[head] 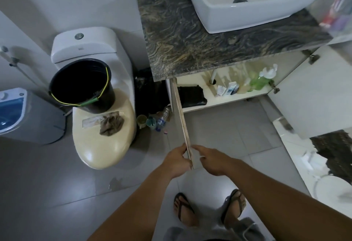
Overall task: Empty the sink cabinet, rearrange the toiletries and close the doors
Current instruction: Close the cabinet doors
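Observation:
The sink cabinet (224, 101) under the marbled counter stands with both doors swung out. The left door (182, 118) points edge-on toward me. My left hand (176, 161) grips its free edge from the left side. My right hand (212, 159) is on the right side of that edge, fingers spread and touching it. The right door (312, 92) is wide open. Inside lie a black bag (191, 96), small white and blue toiletry boxes (227, 89) and a green spray bottle (263, 79).
A white basin (253, 12) sits on the counter (190, 36). To the left a toilet (102, 126) carries a black bucket (82, 84) and a brown rag (111, 124). Cups and plastic bottles (154, 121) stand on the floor beside the cabinet. My sandalled feet (207, 210) are below.

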